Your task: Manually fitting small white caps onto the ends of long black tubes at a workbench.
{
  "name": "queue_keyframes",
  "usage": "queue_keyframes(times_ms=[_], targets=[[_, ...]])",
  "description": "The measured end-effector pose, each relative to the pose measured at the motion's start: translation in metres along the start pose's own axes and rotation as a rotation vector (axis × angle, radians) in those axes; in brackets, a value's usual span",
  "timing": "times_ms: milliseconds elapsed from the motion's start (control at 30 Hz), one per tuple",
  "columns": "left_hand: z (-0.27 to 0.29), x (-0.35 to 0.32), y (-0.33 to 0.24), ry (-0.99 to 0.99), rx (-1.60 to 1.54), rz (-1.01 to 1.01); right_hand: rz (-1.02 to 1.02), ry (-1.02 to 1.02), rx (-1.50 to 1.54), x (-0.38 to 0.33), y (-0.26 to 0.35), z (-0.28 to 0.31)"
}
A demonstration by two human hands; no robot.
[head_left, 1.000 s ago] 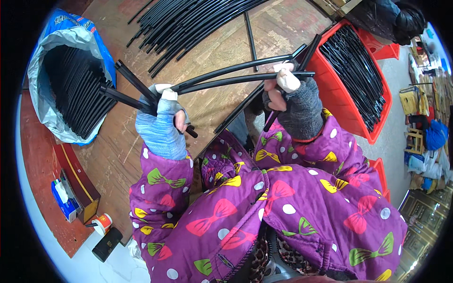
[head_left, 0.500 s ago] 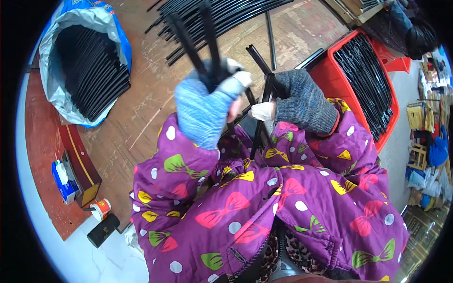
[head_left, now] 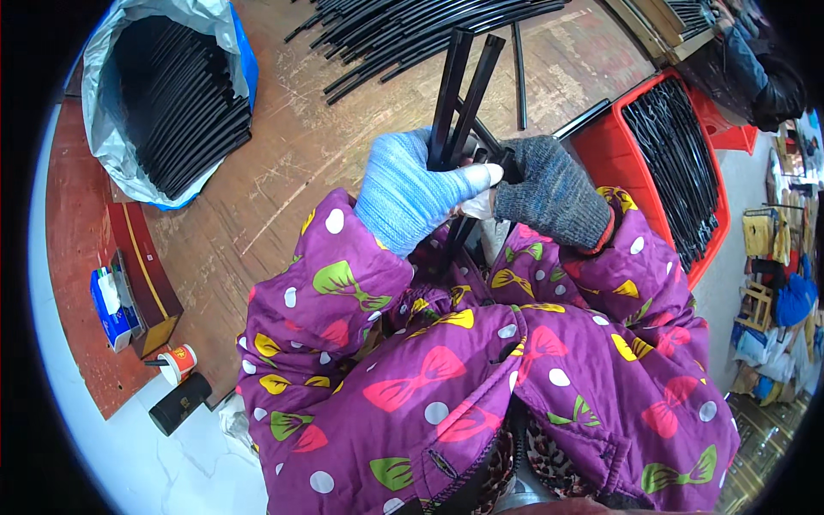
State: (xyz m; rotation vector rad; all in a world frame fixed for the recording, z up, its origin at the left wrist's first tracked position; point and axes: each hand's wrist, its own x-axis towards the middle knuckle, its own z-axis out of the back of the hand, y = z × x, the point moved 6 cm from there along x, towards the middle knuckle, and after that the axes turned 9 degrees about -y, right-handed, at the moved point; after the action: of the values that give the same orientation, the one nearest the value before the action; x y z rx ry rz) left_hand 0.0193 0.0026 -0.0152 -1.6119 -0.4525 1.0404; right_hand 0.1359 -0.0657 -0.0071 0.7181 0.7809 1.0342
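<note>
one head-worn fisheye looks steeply down, close over the wooden table (head_left: 283, 180) and lap.

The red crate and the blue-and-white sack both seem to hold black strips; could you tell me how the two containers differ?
The red crate is a rigid plastic bin at the person's right, while the blue-and-white sack is a soft, crumpled bag at the left. The crate stands beside the wooden table; the sack lies on it with its mouth open. The crate's strips look thin and loose; the sack's are packed in a dense bundle. Both hold long black strips.
</note>
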Motion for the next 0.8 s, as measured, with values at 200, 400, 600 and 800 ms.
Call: queue_keyframes(times_ms=[200, 400, 600, 800], targets=[[-0.004, 0.001, 0.004, 0.018, -0.134, 0.054, 0.031, -0.055, -0.060, 0.000, 0.001, -0.001], [-0.004, 0.001, 0.008, 0.093, 0.022, -0.105, -0.078, -0.021, 0.047, -0.005, -0.006, -0.008], [0.038, -0.001, -0.023, -0.254, -0.194, -0.181, -0.155, -0.129, 0.469, -0.020, 0.001, 0.004], [0.048, -0.001, -0.028, -0.278, -0.464, -0.242, -0.217, 0.105, 0.680, -0.050, -0.006, -0.033]])
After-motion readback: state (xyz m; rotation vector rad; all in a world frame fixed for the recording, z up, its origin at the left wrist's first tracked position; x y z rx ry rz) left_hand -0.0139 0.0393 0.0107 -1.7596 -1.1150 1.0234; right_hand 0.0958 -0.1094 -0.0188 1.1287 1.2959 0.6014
